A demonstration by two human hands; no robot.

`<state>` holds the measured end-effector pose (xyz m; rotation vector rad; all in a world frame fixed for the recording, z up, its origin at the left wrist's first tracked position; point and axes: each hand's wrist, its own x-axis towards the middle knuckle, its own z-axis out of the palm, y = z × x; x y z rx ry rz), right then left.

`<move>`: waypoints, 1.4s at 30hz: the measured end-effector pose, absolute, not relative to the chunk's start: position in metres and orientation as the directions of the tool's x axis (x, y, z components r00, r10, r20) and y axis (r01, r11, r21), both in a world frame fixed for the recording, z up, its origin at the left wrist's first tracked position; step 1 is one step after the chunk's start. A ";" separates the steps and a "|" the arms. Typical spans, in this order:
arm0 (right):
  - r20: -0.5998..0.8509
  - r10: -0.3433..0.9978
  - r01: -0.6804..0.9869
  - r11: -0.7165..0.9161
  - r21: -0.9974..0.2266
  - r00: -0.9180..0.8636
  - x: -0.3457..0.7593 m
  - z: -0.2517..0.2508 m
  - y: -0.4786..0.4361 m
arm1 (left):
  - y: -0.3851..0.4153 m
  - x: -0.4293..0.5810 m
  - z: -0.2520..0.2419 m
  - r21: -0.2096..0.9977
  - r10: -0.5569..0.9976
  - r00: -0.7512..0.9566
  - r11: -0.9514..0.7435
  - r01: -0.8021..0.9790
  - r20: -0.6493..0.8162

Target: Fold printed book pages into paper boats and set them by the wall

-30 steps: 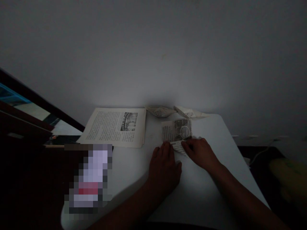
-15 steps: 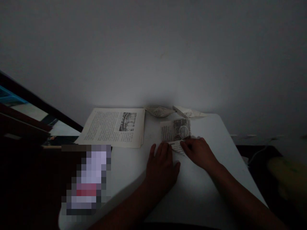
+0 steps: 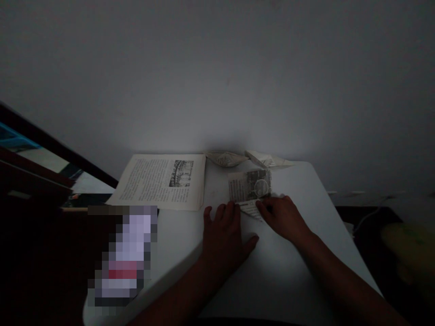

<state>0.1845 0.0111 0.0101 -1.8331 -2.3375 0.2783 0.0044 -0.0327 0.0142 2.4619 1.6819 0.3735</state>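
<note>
A printed sheet of paper (image 3: pixel 249 184), partly folded, lies flat on the white table (image 3: pixel 180 244). Its near part is folded into a slanted, pointed flap. My right hand (image 3: pixel 282 217) pinches the sheet's near right edge between thumb and fingers. With fingers spread, my left hand (image 3: pixel 224 235) rests on the table, its fingertips at the flap's left corner. Behind the sheet stand two folded paper boats, one on the left (image 3: pixel 227 158) and one on the right (image 3: pixel 268 159).
Left of the sheet lies a stack of printed pages (image 3: pixel 152 181) with a picture on top. A blurred-out, pixelated object (image 3: pixel 129 253) occupies the table's left edge. The grey wall (image 3: pixel 217 81) rises directly behind the table. A yellowish thing (image 3: pixel 408 249) is at the far right.
My left hand has shifted slightly left, its fingers and thumb spreading wider. My right hand keeps its pinch on the paper almost in place.
</note>
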 end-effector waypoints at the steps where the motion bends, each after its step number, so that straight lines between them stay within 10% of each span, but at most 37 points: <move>1: 0.011 0.972 0.942 0.231 -0.241 -0.236 0.184 0.010 0.011 | -0.033 0.004 0.014 0.251 0.928 0.350 -0.371 0.894 0.125; 42: -0.024 0.975 0.954 0.210 -0.214 -0.220 0.182 0.014 0.012 | -0.029 -0.002 0.024 0.262 0.917 0.395 -0.396 0.880 0.058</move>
